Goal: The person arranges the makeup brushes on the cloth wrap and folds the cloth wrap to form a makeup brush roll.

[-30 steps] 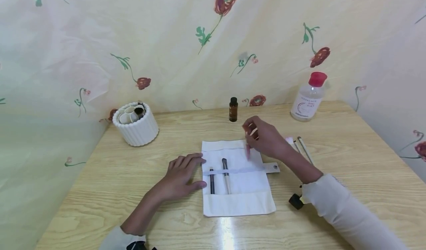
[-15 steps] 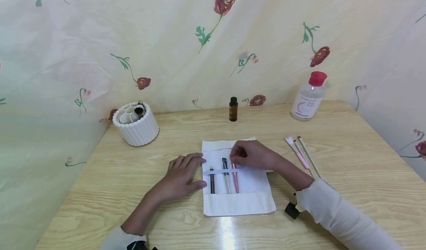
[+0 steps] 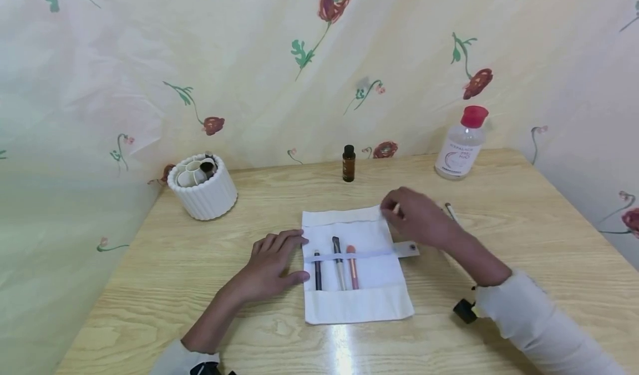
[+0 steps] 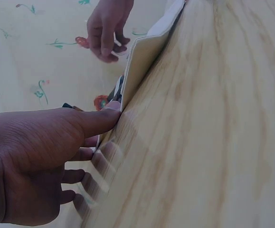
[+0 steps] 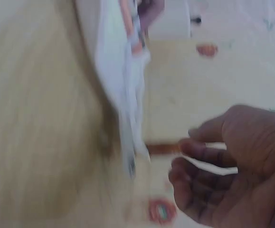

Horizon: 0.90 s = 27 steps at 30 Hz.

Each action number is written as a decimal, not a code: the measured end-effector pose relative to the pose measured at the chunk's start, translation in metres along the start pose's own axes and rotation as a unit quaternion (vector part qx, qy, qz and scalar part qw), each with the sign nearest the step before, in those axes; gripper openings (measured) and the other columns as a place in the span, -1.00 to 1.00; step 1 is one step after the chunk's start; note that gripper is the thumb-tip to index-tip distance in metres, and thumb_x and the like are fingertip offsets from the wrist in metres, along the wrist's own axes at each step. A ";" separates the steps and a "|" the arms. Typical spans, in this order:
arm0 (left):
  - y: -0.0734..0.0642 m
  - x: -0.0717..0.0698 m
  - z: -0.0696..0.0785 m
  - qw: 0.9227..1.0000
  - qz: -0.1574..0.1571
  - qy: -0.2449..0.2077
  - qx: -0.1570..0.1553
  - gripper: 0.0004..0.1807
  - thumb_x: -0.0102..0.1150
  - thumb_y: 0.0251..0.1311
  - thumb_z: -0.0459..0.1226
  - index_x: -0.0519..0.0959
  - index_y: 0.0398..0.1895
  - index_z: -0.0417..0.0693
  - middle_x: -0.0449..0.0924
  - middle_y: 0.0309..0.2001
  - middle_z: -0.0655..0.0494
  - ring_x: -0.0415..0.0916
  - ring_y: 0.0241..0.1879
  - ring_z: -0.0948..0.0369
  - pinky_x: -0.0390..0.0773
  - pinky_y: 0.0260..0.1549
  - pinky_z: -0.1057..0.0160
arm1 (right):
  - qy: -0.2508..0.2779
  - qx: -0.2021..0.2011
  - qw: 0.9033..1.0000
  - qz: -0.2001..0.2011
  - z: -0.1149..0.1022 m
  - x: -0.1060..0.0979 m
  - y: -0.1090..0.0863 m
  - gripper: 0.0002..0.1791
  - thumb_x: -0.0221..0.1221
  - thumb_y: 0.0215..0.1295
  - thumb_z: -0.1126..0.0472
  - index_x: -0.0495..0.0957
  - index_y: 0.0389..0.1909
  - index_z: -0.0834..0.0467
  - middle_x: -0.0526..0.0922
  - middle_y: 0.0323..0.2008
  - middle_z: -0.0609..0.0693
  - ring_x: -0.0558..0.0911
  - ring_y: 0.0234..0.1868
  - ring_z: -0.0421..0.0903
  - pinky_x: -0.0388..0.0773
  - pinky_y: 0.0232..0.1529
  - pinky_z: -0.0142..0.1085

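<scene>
Three brushes [image 3: 340, 264] side by side under the strap [image 3: 374, 253] of a white cloth roll [image 3: 359, 307], laid unfolded on the worktop [image 3: 259, 336], pink brush [image 3: 354, 272] rightmost. Left hand [image 3: 269, 269] relaxed, resting against the roll's left edge. Right hand [image 3: 419, 217] released, loosely bent, near the upper right corner. Amber bottle [image 3: 348, 165] upright behind the roll; white ribbed holder [image 3: 207, 200] well apart to the left.
</scene>
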<state>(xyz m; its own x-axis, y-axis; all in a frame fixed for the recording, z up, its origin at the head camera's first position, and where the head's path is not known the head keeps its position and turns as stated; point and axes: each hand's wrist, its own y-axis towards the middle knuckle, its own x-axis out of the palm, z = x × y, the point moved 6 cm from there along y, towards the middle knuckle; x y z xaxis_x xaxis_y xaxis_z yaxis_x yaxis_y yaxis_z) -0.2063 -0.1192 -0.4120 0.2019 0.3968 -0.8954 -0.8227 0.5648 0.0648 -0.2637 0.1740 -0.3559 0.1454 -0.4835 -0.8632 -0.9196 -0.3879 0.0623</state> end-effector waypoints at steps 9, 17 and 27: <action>0.000 0.001 -0.002 1.000 0.001 0.006 0.004 -0.27 0.18 0.31 0.17 0.30 0.44 0.10 0.08 0.53 0.10 0.08 0.40 -0.02 0.05 0.23 -0.26 | -0.136 0.105 0.985 -0.001 0.062 -0.036 -0.023 -0.70 0.26 0.34 0.22 0.51 -0.03 0.32 0.61 -0.28 0.15 0.57 -0.37 0.00 0.54 -0.42 -0.12; 0.000 0.001 0.000 1.000 0.000 -0.003 0.007 -0.28 0.19 0.31 0.15 0.29 0.44 0.10 0.08 0.53 0.09 0.08 0.39 -0.02 0.04 0.24 -0.25 | -0.084 0.135 0.986 -0.041 0.078 -0.020 -0.026 -0.65 0.23 0.34 0.28 0.42 0.07 0.31 0.59 -0.32 0.09 0.51 -0.45 -0.05 0.45 -0.50 -0.22; 0.000 0.002 0.000 1.000 0.000 -0.003 0.005 -0.27 0.20 0.30 0.15 0.29 0.44 0.11 0.08 0.53 0.10 0.07 0.40 -0.02 0.04 0.24 -0.25 | 0.020 0.088 0.996 -0.027 0.046 -0.020 -0.002 -0.53 0.09 0.37 0.25 0.33 0.26 0.28 0.63 -0.25 0.10 0.55 -0.42 -0.07 0.49 -0.45 -0.22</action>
<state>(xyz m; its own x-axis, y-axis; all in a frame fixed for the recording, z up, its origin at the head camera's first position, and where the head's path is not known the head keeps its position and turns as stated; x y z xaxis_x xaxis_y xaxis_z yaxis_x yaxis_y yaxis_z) -0.2063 -0.1184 -0.4133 0.2046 0.4015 -0.8927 -0.8170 0.5724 0.0702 -0.2813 0.2203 -0.3617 0.2081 -0.4975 -0.8422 -0.9591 -0.2725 -0.0761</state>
